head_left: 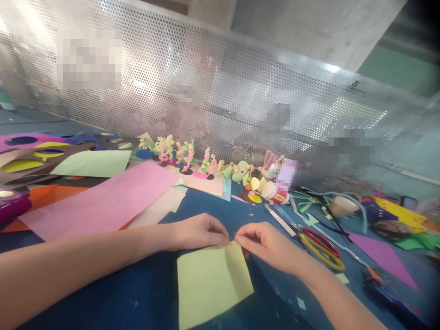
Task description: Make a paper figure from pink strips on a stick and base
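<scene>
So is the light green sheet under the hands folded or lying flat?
Flat: the light green sheet lies spread on the blue table, both hands pinching its far edge.

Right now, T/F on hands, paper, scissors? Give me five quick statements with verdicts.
1. Both hands pinch the top edge of the yellow-green paper sheet. True: the left hand and right hand meet at its upper edge.
2. The scissors are in the right hand. False: the scissors lie on the blue table, to the right of that hand.
3. A large pink sheet lies flat to the left of the hands. True.
4. The sheet being held is purple. False: it is yellow-green; a purple piece lies apart at the right.
5. Small curled paper figures stand in front of the perforated screen. True.
</scene>
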Tool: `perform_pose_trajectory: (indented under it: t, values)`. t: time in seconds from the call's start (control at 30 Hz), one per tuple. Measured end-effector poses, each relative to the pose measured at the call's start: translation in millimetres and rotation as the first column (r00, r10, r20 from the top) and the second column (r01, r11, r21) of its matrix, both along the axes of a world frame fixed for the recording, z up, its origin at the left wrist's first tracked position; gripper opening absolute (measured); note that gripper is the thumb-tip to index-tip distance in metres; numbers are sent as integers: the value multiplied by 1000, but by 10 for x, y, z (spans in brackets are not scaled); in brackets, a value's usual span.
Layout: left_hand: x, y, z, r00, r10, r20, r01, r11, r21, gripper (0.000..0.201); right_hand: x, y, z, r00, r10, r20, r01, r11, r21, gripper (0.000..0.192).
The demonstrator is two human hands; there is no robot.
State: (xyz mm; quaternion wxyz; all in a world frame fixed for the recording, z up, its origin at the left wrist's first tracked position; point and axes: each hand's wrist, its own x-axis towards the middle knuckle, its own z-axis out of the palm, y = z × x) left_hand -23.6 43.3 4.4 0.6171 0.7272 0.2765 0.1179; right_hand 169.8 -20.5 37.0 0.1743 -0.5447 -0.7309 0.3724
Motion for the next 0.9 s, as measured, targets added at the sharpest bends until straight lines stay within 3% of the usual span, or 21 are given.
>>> perform_pose_trajectory:
  t: [0.4, 0.63, 0.9]
  values:
    - [-12, -8, 28, 1000, -18, 22, 17, 999, 28, 26, 25, 26, -57, 998, -32, -48, 32, 999, -9, 16]
    - [6, -8, 12, 996, -53, 75, 59, 995, -77, 26, 10, 32, -45, 999, -23, -23, 24, 999, 33, 15]
    - [-6, 3, -6, 1000, -6, 24, 5, 999, 41, 33, -1, 15, -25, 1000, 7, 7, -7, 1000, 11, 22]
